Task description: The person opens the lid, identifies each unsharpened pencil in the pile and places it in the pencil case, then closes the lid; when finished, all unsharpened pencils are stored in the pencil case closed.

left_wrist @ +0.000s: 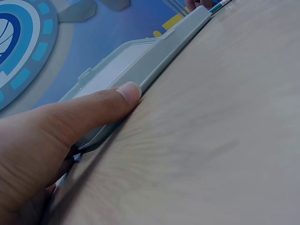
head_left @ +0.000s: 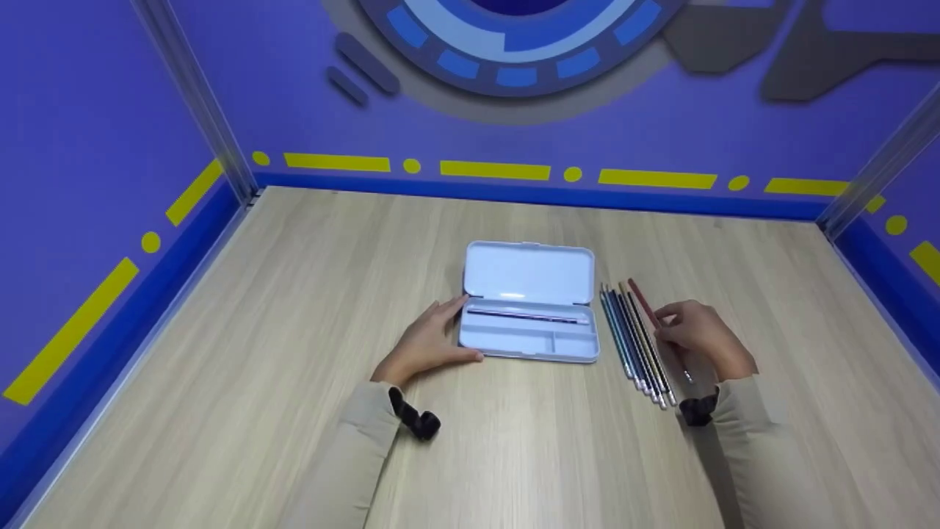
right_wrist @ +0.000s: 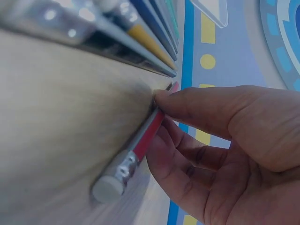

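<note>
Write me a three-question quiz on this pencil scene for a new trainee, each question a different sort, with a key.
1. True or false: The pencil case is closed.
2. Fill in: The right hand pinches a ___.
3. Which does the left hand touch? (a) the loose pencils (b) the pencil case (c) the wall

Key:
1. False; its lid stands open.
2. red pencil
3. b
</note>
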`<action>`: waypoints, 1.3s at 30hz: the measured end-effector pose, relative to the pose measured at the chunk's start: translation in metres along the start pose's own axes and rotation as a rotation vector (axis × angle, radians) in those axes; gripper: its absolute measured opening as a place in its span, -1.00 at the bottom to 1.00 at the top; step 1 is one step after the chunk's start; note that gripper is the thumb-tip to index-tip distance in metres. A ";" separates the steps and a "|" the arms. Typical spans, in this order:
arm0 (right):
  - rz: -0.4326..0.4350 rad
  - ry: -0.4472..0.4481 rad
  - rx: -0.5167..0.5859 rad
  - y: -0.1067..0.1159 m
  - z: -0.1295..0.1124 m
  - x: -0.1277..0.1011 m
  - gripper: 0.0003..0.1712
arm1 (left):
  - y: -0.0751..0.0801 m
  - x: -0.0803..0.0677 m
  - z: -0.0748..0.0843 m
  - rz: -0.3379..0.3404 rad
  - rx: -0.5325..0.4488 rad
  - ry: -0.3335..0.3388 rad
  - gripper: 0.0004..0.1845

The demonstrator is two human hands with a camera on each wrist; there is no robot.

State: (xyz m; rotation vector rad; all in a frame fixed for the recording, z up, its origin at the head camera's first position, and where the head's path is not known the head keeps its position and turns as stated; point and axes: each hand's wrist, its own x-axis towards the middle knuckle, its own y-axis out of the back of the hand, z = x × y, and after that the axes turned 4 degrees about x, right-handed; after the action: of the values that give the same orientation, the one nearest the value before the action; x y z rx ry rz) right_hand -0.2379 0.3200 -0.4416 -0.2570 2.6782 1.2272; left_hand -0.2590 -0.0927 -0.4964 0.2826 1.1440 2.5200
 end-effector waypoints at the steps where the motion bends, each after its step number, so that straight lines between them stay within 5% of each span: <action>1: -0.001 0.002 -0.001 0.000 0.000 0.000 -0.51 | 0.000 0.000 0.000 -0.001 -0.001 0.002 0.12; 19: 0.075 0.073 -0.004 0.007 -0.009 0.003 -0.55 | 0.000 0.000 0.000 -0.001 -0.012 -0.002 0.13; 39: 0.215 0.210 -0.022 -0.001 -0.053 0.014 -0.68 | -0.001 0.001 -0.001 -0.004 0.003 0.003 0.13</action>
State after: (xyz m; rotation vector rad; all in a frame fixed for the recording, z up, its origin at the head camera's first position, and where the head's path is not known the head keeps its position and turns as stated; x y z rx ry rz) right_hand -0.2558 0.2781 -0.4119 -0.1074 2.9377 1.3593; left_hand -0.2599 -0.0926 -0.4976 0.2774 1.1491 2.5163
